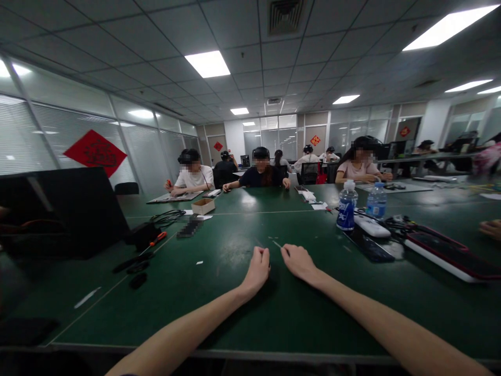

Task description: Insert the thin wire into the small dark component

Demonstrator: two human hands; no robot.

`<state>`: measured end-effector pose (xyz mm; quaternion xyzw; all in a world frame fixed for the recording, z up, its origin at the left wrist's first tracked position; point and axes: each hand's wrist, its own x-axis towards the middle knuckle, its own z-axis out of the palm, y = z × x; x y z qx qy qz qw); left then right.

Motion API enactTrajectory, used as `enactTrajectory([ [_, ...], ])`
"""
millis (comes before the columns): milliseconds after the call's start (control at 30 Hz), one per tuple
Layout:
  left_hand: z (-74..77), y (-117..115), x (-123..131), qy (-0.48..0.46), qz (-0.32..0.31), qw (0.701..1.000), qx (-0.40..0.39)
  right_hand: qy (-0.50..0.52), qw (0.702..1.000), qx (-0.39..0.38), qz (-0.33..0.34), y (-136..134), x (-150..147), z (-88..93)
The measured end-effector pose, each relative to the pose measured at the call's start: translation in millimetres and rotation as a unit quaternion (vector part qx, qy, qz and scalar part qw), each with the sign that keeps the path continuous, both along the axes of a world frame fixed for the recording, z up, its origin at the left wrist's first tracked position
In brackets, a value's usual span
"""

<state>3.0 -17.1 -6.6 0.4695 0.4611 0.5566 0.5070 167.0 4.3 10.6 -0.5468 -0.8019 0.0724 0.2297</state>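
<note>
Both forearms reach in over the green tabletop (235, 313). My left hand (258, 269) rests low over the table, its fingers curled together in a pinch. Whatever lies between those fingertips, if anything, is too small or hidden to make out. Just to its right, a small gap away, my right hand (298, 261) is closed with the back of the hand up. A thin pale stick-like piece (277, 244) pokes out from its fingertips toward the left; its kind does not show. Faint scuffs and tiny bits mark the table near the hands.
Left are a dark monitor (58, 209), an orange-handled tool (158, 239), a cardboard box (203, 206) and a paper scrap (199, 262). Right stand a blue-labelled bottle (346, 206) and a water bottle (377, 201), beside a phone (368, 245) and cables. Several people sit beyond.
</note>
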Motion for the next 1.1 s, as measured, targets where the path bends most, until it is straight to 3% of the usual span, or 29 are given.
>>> enactTrajectory([
  [100,-2.2,0,3,0.005,-0.006,1.0,-0.014,0.027,1.0,-0.013,-0.01,17,20,5.4],
  [233,-5.1,6,-2,-0.027,-0.031,0.999,0.0,0.035,0.997,0.0,0.063,11,33,2.8],
  [533,-3.9,8,-7,-0.108,-0.067,0.992,-0.024,-0.028,0.987,0.052,0.15,-22,10,13.1],
  [1100,-5.7,10,-10,-0.128,-0.089,0.987,-0.035,-0.026,0.979,0.051,0.196,-23,9,11.3],
])
